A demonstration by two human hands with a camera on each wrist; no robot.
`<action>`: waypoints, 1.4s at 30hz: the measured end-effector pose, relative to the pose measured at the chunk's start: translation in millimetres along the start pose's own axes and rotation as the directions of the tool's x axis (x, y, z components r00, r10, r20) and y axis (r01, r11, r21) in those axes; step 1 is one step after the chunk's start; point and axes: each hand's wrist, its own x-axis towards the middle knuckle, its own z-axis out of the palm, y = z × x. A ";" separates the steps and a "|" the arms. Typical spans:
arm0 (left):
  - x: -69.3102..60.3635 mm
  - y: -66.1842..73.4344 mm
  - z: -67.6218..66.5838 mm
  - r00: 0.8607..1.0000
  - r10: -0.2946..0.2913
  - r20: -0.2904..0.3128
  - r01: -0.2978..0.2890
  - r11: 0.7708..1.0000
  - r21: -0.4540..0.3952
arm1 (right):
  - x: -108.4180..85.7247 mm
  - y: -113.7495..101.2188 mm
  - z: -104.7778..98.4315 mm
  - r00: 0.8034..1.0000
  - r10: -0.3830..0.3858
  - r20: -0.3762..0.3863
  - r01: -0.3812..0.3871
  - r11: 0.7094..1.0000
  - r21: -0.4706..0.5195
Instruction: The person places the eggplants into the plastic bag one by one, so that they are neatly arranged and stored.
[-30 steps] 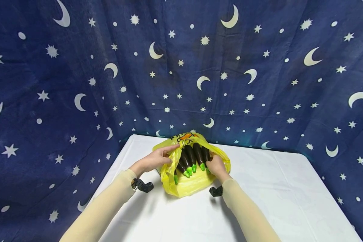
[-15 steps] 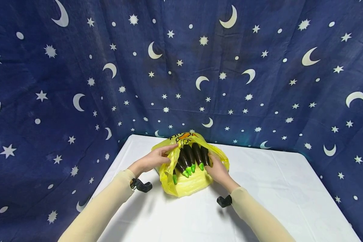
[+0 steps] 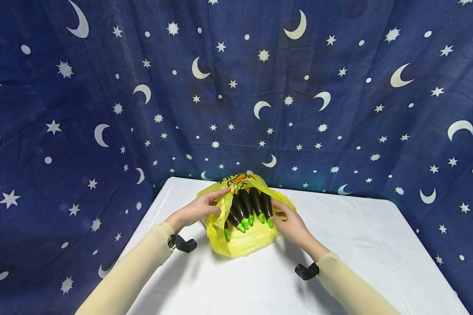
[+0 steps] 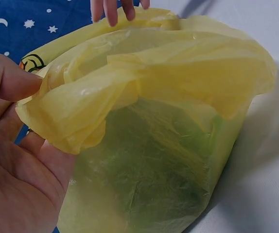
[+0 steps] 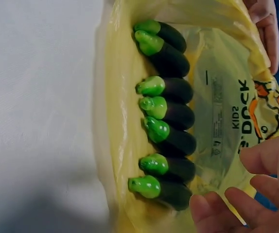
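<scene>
A yellow plastic bag with printed lettering lies on the table, its mouth facing me. Inside, several dark eggplants with bright green caps lie side by side, caps toward the opening. My left hand pinches the bag's upper left rim between thumb and fingers, as the left wrist view shows on the yellow film. At the right side of the mouth is my right hand, its fingers loosely bent and spread. In the right wrist view it holds nothing and is close to the endmost eggplant.
A white cloth covers the table. Behind and to the left hangs a dark blue curtain with moons and stars. Each wrist carries a black camera mount, one of them the right mount.
My right hand has let go of the rightmost eggplant and drawn back to the right, toward me. That eggplant stays beside the others. My left hand keeps its hold on the bag rim.
</scene>
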 end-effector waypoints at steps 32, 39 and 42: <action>-7.8 3.5 3.8 1.000 0.028 0.008 -0.029 0.990 0.139 | -55.1 53.9 -85.0 0.992 0.033 -0.119 -0.050 0.988 -0.143; -14.5 6.3 3.8 0.999 0.038 -0.006 -0.035 0.963 0.266 | -65.9 62.6 -97.0 0.991 0.044 -0.129 -0.065 0.984 -0.167; -18.6 7.2 3.3 0.999 0.028 -0.017 -0.021 0.947 0.319 | -70.4 66.8 -102.8 0.990 0.053 -0.133 -0.076 0.981 -0.176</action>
